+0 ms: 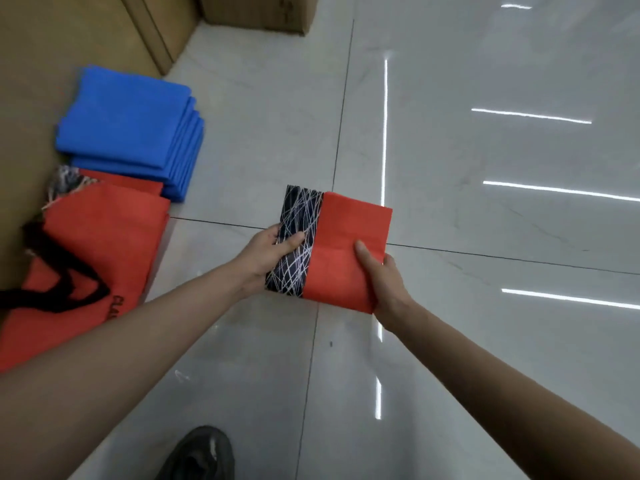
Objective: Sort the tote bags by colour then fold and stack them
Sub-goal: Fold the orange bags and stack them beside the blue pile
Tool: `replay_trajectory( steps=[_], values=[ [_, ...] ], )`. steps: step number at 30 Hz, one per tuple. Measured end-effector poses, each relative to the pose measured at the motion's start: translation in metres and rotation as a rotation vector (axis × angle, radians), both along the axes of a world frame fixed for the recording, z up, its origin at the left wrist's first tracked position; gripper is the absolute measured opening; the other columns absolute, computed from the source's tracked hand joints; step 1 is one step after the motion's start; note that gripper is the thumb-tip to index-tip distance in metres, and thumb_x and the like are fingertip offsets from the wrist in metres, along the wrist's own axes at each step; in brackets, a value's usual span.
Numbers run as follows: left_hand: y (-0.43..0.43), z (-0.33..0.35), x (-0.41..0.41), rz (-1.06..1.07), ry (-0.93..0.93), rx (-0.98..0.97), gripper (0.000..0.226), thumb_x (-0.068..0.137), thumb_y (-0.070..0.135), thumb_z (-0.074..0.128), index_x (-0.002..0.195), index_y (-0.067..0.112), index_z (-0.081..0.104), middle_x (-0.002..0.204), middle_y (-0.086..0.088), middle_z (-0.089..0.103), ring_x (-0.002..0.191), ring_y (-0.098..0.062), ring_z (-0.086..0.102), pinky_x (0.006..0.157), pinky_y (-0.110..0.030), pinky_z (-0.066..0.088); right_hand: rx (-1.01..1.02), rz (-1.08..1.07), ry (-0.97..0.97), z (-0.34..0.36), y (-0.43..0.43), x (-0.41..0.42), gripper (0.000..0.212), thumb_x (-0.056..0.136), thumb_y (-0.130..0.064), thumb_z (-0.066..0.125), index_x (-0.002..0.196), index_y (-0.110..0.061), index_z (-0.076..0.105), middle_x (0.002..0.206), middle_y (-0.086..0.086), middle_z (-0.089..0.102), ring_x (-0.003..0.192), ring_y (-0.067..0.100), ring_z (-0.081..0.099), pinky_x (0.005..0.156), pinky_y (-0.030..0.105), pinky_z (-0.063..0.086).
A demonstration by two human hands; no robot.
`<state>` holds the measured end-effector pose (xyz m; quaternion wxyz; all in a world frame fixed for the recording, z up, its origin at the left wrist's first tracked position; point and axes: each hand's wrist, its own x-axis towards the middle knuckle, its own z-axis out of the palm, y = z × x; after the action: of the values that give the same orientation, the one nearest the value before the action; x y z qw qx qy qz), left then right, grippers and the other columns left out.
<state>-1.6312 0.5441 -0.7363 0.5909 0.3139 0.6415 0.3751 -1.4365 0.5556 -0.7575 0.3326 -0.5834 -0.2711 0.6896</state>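
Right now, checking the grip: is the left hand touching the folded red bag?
Touching. The head view shows the left hand with its thumb pressed on the patterned band of the folded red bag.

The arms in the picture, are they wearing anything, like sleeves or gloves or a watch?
No. Both arms are bare as far up as the picture shows, with no sleeves in view. The left hand and the right hand have no gloves, and no watch, bracelet or ring shows. The only clothing visible is a dark shoe at the bottom.
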Motion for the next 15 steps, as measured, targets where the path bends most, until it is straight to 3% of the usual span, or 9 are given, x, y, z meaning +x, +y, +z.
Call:
replay_trajectory(
  steps=[2,4,7,10,12,15],
  values=[
    [-0.015,0.016,-0.024,0.069,0.059,0.055,0.033,0.089,0.024,0.061,0.119,0.012,0.055,0.116,-0.009,0.065,0.102,-0.021,0.063,0.093,-0.037,0.050,0.011,0.113,0.116,0.017,-0.001,-0.026,0.041,0.088,-0.027,0.065,0.124,-0.012,0.054,0.110,0.006,0.068,0.093,0.020,0.068,0.078,0.036,0.057],
    [-0.039,0.029,-0.051,0.096,0.154,0.078,0.029,0.090,0.027,0.060,0.114,0.012,0.055,0.106,-0.006,0.066,0.091,-0.015,0.065,0.082,-0.027,0.054,0.086,0.213,0.114,0.024,-0.003,-0.053,0.030,0.089,-0.022,0.064,0.118,-0.014,0.057,0.104,0.004,0.069,0.090,0.018,0.068,0.078,0.035,0.057],
    [-0.089,0.032,-0.096,0.070,0.376,0.025,0.035,0.087,0.037,0.064,0.109,0.012,0.053,0.095,-0.006,0.065,0.084,-0.016,0.064,0.076,-0.030,0.052,0.183,0.335,0.052,0.035,-0.011,-0.096,0.029,0.089,-0.024,0.064,0.116,-0.015,0.057,0.106,0.004,0.068,0.093,0.021,0.067,0.082,0.039,0.056],
    [-0.147,0.021,-0.142,0.152,0.503,-0.018,0.019,0.086,0.023,0.066,0.098,0.018,0.053,0.092,0.002,0.060,0.080,-0.008,0.057,0.066,-0.010,0.044,0.255,0.355,0.036,0.037,-0.020,-0.140,0.026,0.089,-0.025,0.064,0.113,-0.017,0.058,0.107,0.005,0.068,0.094,0.021,0.067,0.083,0.039,0.055],
    [-0.184,0.014,-0.165,0.218,0.587,-0.070,0.015,0.085,0.018,0.067,0.094,0.019,0.055,0.093,0.003,0.059,0.086,-0.012,0.054,0.068,-0.013,0.042,0.283,0.351,0.039,0.037,-0.023,-0.166,0.020,0.090,-0.025,0.064,0.108,-0.020,0.058,0.106,0.004,0.067,0.093,0.020,0.066,0.083,0.038,0.055],
    [-0.234,-0.003,-0.191,0.429,0.715,-0.196,0.019,0.085,0.015,0.068,0.099,0.006,0.059,0.098,-0.005,0.060,0.090,-0.017,0.053,0.072,-0.022,0.035,0.323,0.348,0.089,0.041,-0.024,-0.201,0.021,0.091,-0.024,0.062,0.111,-0.018,0.057,0.101,0.000,0.067,0.087,0.013,0.066,0.075,0.029,0.056]
  ],
)
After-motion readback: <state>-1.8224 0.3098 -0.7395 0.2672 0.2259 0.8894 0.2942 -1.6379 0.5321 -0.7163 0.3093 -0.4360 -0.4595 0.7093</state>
